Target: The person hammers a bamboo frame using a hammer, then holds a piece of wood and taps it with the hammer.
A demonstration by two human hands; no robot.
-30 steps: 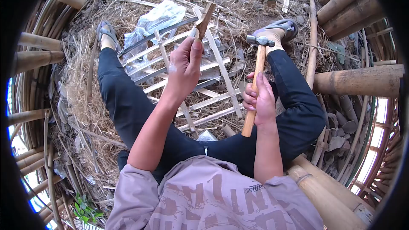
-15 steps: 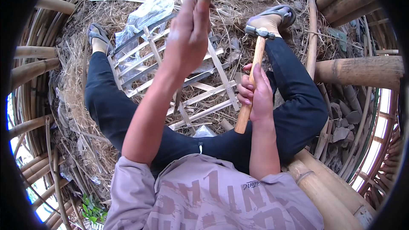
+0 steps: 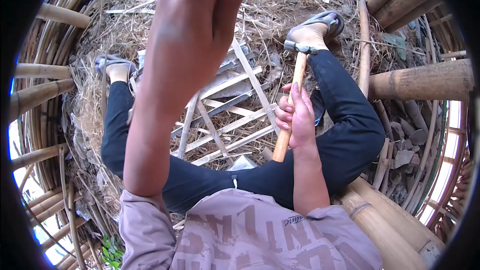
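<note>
My left hand (image 3: 192, 35) is raised close to the camera, its fingers closed and cut off by the top edge. The bamboo strip that showed in its grip earlier is out of view at the fingers. Wrapped round the wooden handle of a ball-peen hammer (image 3: 298, 70), my right hand (image 3: 300, 117) rests over my right thigh. The hammer's metal head points up, near my right foot. Between my legs lies a lattice of crossed bamboo slats (image 3: 235, 127) on the ground. My left forearm hides the lattice's left part.
Dry straw and bamboo scraps (image 3: 135, 0) cover the ground. A thick bamboo pole (image 3: 420, 80) juts in from the right, above broken stones (image 3: 402, 157). Bamboo walls (image 3: 45, 70) stand on both sides. Beside my right thigh lies a dark object (image 3: 317, 105).
My left hand has risen toward the camera and shifted left, now covering the lattice's left side and the plastic sheet. My left foot has shifted slightly. The hammer has barely moved.
</note>
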